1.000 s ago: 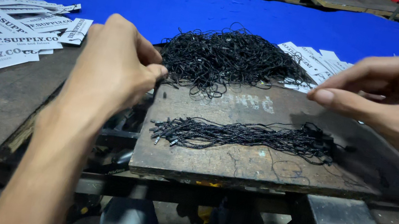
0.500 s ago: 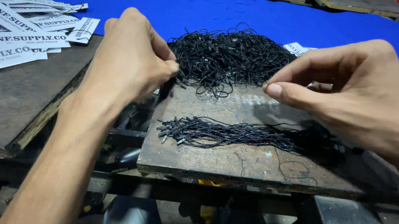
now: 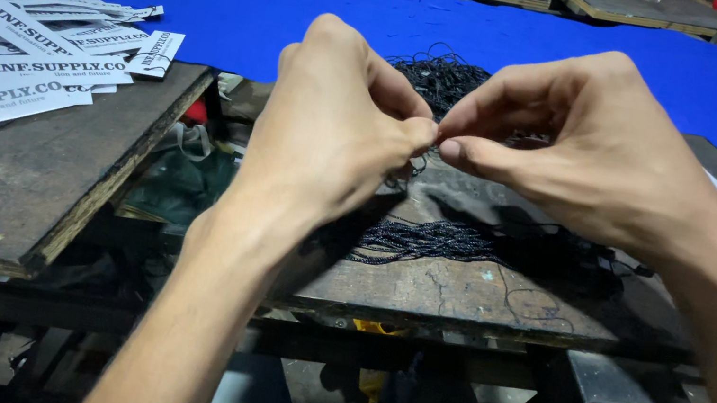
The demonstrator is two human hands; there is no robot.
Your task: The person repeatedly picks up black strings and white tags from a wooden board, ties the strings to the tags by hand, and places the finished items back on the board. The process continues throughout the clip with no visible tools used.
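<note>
Over the middle worktop (image 3: 459, 294), from the head camera, both hands meet at the fingertips. Left hand (image 3: 331, 130) is curled, thumb and forefinger pressed together; right hand (image 3: 596, 153) mirrors it, thumb and forefinger pinched, the other fingers arched above. Between the two pinches sits a thin black string (image 3: 428, 153), barely visible, so how much of it each hand has I cannot tell.

Risk from here, as I judge it: the strand is fine and dark against a dark board, so a loosened pinch could let it drop and vanish into the combed bundle of black strings (image 3: 429, 241) lying directly below the hands. A pull to the far side could also snag the tangled heap of strings (image 3: 441, 76) just behind the fingertips.

Off to the left, well apart, white printed tags (image 3: 15, 70) lie fanned on a second board, with blue cloth (image 3: 544, 58) stretching behind everything.
</note>
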